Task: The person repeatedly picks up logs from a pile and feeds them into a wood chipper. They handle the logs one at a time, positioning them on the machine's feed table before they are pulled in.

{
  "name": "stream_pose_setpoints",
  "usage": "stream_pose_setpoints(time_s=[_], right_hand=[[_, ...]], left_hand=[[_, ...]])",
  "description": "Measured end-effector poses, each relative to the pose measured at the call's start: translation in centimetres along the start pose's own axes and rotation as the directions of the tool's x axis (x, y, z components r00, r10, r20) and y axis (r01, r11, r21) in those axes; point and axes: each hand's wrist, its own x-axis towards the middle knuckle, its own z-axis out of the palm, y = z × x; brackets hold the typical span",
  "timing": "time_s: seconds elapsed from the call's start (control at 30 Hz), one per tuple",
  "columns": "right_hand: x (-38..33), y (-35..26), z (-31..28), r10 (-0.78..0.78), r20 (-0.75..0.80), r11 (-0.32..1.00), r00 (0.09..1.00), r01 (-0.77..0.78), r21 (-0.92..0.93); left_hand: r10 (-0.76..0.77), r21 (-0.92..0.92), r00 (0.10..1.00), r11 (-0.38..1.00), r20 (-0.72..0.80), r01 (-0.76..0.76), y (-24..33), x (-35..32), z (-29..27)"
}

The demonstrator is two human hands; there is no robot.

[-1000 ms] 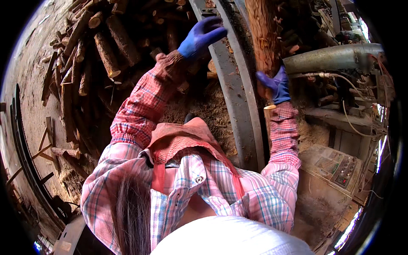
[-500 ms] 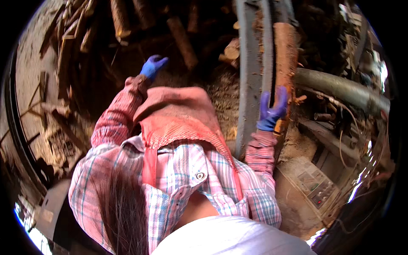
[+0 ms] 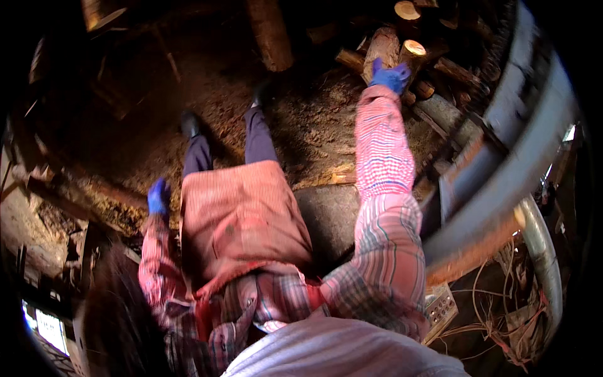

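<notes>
My right hand (image 3: 391,78), in a blue-purple glove, reaches forward to a pile of cut logs. Its fingers are spread at the near end of a bark-covered log (image 3: 382,48), touching or just over it. Beside that log stands a shorter one with a pale sawn end (image 3: 414,47). My left hand (image 3: 159,196), gloved in blue, hangs low at my left side, beside the red apron (image 3: 245,213). It is smeared by motion, so its fingers cannot be made out, and nothing shows in it.
A curved grey metal rail (image 3: 502,201) runs along my right, with a reddish log (image 3: 471,254) below it. Beyond are a grey pipe (image 3: 541,251), loose cables and a control box (image 3: 441,308). A thick log (image 3: 269,34) lies ahead on sawdust-covered ground (image 3: 314,135).
My view has swung to the right side's log pile. My right hand has left the log beside the rail and stretched forward to the pile. My left hand has dropped back to my side.
</notes>
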Motion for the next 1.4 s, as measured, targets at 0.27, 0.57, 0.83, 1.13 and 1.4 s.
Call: stream_pose_setpoints(time_s=[0.27, 0.57, 0.83, 1.13, 1.4], right_hand=[[18.1, -0.4, 4.2, -0.112, 0.272, 0.748, 0.956, 0.261, -0.610], [16.4, 7.1, 2.3, 0.096, 0.356, 0.627, 0.930, 0.221, -0.747], [-8.9, 6.8, 1.1, 0.412, 0.507, 0.758, 0.757, 0.023, -0.652], [-20.0, 0.3, -18.6, -0.356, 0.656, 0.882, 0.666, 0.471, 0.000], [-27.0, -6.3, -41.8, -0.857, -0.101, 0.304, 0.505, 0.654, 0.692]], left_hand=[[0.025, 0.518, 0.961, 0.846, -0.277, 0.128, -13.1, 4.6, -8.6], [0.012, 0.104, 0.927, 0.994, -0.376, 0.030, -12.4, 6.1, -5.8], [0.203, 0.322, 0.978, 0.929, -0.039, -0.180, 1.1, 3.0, -9.2], [0.149, -0.005, 0.965, 0.988, 0.216, -0.152, 11.5, -11.3, 6.5], [0.286, -0.591, 0.711, 0.775, 0.642, 0.221, 19.2, -25.7, 23.2]])
